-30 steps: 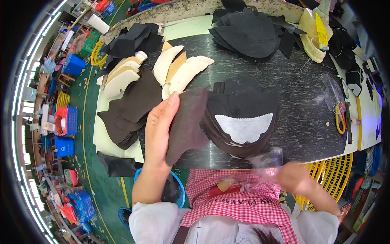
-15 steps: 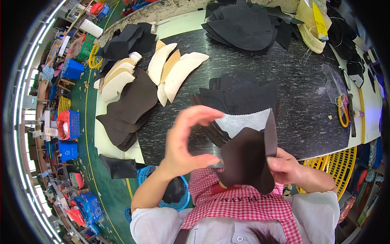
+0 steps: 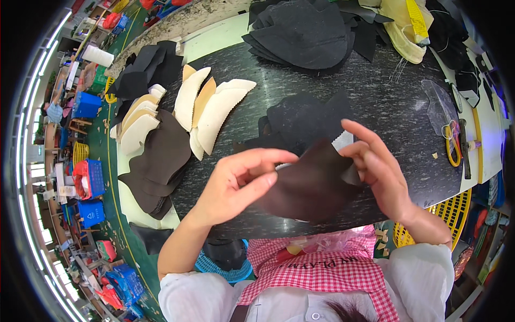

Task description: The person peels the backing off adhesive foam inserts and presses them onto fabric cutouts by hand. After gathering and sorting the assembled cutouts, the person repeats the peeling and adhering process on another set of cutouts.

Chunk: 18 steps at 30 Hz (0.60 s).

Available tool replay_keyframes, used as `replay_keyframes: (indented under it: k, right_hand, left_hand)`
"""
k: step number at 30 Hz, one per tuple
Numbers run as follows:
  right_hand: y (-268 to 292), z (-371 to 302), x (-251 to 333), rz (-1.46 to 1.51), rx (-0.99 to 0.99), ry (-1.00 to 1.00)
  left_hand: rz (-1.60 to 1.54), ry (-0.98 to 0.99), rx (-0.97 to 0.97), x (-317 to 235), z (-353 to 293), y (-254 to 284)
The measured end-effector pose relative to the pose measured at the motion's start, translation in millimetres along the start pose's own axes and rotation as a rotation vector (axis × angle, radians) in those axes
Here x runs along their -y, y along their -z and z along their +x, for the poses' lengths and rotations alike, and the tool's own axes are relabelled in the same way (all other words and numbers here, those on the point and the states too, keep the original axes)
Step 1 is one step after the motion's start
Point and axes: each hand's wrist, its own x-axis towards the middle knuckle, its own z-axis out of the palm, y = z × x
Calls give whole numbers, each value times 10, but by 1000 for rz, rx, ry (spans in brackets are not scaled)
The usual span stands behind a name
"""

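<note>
A dark brown, leather-like cut piece (image 3: 316, 185), slightly blurred, hangs over the near table edge between my hands. At its left edge, my left hand (image 3: 236, 185) has thumb and forefinger closed round it. My right hand (image 3: 381, 174) grips the right edge with bent fingers, the forefinger raised; its thumb is mostly hidden. A bit of white lining (image 3: 343, 140) with a zigzag edge shows beside the right fingertips. Just beyond lies a pile of black cut pieces (image 3: 308, 118), partly covered by the held piece.
Dark brown pieces (image 3: 161, 161) are stacked at left, near cream zigzag-edged pieces (image 3: 217, 118). A black stack (image 3: 303, 35) lies at the far side. Yellow-handled scissors (image 3: 453, 147) rest at right. Below the table stand a blue basket (image 3: 244, 268) and a yellow basket (image 3: 448, 214).
The brown piece has moved up, away from my body, and been spread flatter. My left hand has closed in to its edge; my right hand has risen along its right side.
</note>
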Motion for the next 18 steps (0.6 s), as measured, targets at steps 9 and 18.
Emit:
replay_keyframes:
  k: [9,18]
  right_hand:
    - [143,267,228,-543,41,180]
    - [434,826,100,-614,-10,252]
  left_hand:
    - [56,-50,-35,17,61,-55]
    - [327,-157,-251,206,269,-70]
